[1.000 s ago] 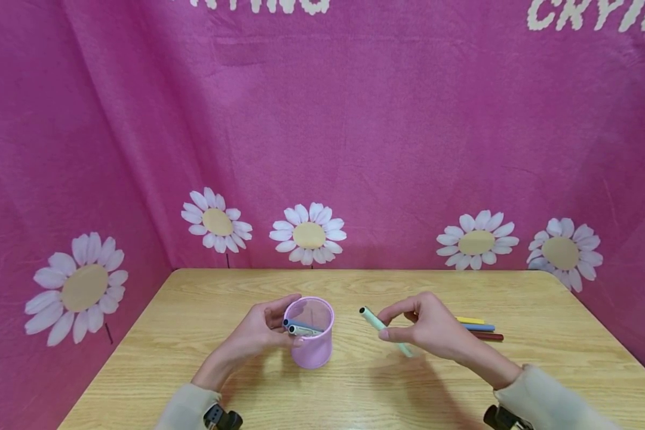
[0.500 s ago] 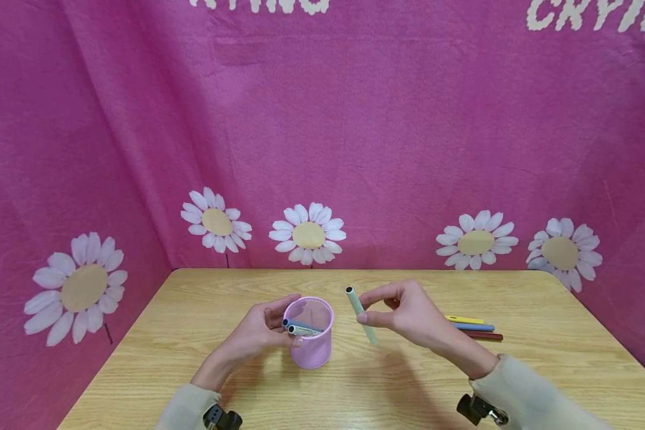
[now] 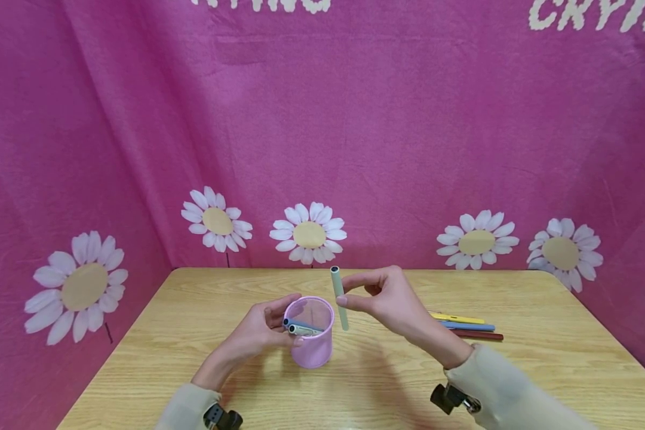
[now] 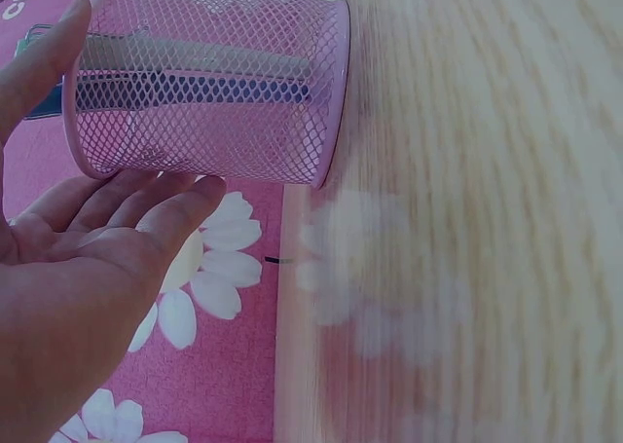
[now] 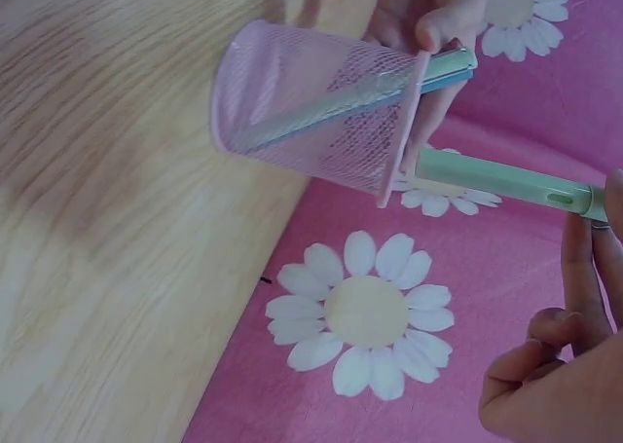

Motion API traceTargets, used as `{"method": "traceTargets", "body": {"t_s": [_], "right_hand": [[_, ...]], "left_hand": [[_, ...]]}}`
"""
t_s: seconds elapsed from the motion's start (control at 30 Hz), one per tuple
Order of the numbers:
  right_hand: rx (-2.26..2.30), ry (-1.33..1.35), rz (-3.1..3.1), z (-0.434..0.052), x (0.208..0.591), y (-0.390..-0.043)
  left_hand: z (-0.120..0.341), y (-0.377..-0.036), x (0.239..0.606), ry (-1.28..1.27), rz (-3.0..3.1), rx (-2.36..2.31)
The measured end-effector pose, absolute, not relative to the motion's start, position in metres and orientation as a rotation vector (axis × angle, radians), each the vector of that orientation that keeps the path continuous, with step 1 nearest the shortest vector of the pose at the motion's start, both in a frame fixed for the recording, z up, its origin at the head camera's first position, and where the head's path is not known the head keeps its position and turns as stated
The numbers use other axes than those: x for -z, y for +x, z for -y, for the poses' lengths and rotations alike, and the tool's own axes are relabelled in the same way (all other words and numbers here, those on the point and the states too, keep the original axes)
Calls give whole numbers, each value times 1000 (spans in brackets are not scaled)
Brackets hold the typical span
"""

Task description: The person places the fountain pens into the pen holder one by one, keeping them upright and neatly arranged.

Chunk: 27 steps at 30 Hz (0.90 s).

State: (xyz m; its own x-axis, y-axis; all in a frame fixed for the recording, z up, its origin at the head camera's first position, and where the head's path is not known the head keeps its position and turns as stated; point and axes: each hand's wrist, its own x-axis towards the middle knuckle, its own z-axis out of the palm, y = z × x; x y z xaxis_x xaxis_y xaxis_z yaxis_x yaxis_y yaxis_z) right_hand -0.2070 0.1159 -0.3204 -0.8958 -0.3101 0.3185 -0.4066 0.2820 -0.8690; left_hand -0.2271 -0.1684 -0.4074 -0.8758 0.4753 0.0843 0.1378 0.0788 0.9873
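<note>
A pink mesh pen cup (image 3: 312, 355) stands on the table, and my left hand (image 3: 260, 325) holds it from the left, thumb near the rim and fingers around the far side. Inside lean a blue pen (image 3: 312, 326) and a pale green pen (image 3: 300, 331), both tipped toward the left rim. With thumb and fingertips my right hand (image 3: 391, 303) pinches another light green pen (image 3: 338, 285) by its upper part, almost upright. Its lower end hangs close to the cup's right rim, and the right wrist view shows that free end (image 5: 438, 164) beside the opening.
To the right lie a yellow pen (image 3: 464, 319), a blue pen (image 3: 478, 327) and a dark red pen (image 3: 484, 336), partly hidden by the right forearm. Behind the wooden table (image 3: 236, 388) hangs a pink cloth (image 3: 387, 149) with white flowers.
The right hand has moved left and upward with its light green pen, which has turned from slanted to nearly upright beside the cup. The left hand and cup stay put.
</note>
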Motion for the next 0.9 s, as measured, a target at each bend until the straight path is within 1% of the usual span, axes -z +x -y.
{"method": "traceTargets", "body": {"t_s": [0.33,0.77,0.9], "right_hand": [[-1770,713,2349,-97,318,-216],[-1849,685,2317,-77,337,-236],[-1847,719,2309,-74,344,-240]], "left_hand": [[168,-228,408,631,-2076,-1881],[168,-228,408,650,-2073,-1883],[168,-227,408,644,-2060,-1884]]}}
